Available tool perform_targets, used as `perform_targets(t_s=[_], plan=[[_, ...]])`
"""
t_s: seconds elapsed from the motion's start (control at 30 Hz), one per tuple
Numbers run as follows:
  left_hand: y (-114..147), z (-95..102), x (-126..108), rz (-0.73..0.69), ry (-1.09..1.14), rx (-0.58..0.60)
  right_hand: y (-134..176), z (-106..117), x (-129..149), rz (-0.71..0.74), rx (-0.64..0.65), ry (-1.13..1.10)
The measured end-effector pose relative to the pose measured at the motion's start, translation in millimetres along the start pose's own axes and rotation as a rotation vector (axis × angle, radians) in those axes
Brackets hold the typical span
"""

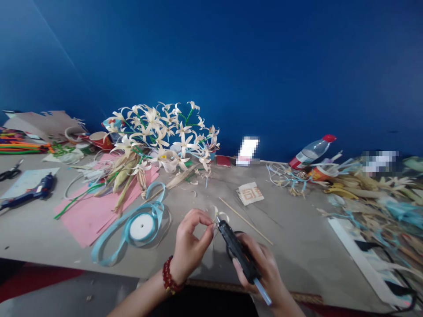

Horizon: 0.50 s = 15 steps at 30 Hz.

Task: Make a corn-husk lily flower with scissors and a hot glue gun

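My left hand (191, 242), with a red bead bracelet (168, 275) at its wrist, pinches a small pale flower (224, 217) with curled petals between thumb and fingertips. In my right hand (266, 264) is a black glue gun (236, 248), its fingers wrapped round the handle. A clear glue stick (263, 293) sticks out of the gun's back end. The nozzle meets the flower's middle in this view; whether it touches cannot be made out. Left of my left hand lies a spool of light blue ribbon (142, 227), partly unwound. A thin wooden stick (246, 220) lies beyond the gun.
Many white flowers (160, 132) on green stems stand at the back. Pink paper sheets (81, 218) and a blue glue gun (42, 187) lie left. A bottle (309, 153) leans at the back right, near a pile of husks (373, 198). A white power strip (357, 259) lies right.
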<state>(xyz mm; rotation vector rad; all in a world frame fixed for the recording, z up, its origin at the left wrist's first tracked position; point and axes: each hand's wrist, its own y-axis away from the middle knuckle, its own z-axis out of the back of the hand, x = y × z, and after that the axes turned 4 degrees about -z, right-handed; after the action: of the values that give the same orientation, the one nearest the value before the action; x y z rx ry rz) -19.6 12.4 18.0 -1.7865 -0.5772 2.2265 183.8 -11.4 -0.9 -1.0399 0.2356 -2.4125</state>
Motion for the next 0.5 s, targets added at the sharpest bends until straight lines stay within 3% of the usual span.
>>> perform_targets(t_s=[0.5], plan=[[0.5,-0.6,-0.2,0.0,-0.014,0.004,-2.8,1.0,2.3,0.035,-0.023,0.035]])
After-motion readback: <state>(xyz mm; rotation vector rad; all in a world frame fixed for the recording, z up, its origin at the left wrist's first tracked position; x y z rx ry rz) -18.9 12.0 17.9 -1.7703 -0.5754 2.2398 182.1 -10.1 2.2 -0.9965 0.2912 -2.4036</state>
